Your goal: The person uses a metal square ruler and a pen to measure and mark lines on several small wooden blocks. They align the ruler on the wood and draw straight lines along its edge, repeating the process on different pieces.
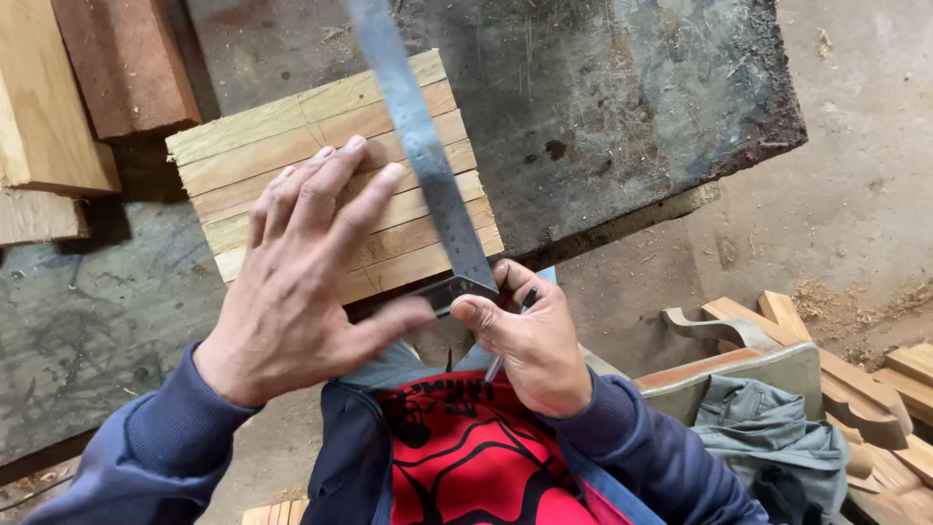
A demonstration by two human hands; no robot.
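The left hand [301,282] is lying flat, fingers spread apart, pressing down on a bundle of pale wooden slats [330,170] set side by side on the workbench [603,107]. Its thumb is reaching toward 3 o'clock and touching the stock of a metal try square [428,165], whose long steel blade is running across the slats toward 12 o'clock. The right hand [530,335] is sitting at 3 o'clock from the left, fingers curled together around a thin pen [510,335], with thumb and forefinger also pinching the square's corner at the near edge of the slats.

At 10 o'clock from the slats, thick wooden blocks [68,97] are lying stacked at the bench's far corner, one reddish and the others pale, well apart from the hands. At 4 o'clock from the right hand, carved curved wooden pieces [836,379] are piled on the floor, with a grey cloth [768,428] draped just beside them over a wooden frame.

The workbench is a dark, scratched, weathered board with a ragged edge at 2 o'clock. Below it, a dusty concrete floor [855,194] is showing scattered sawdust.
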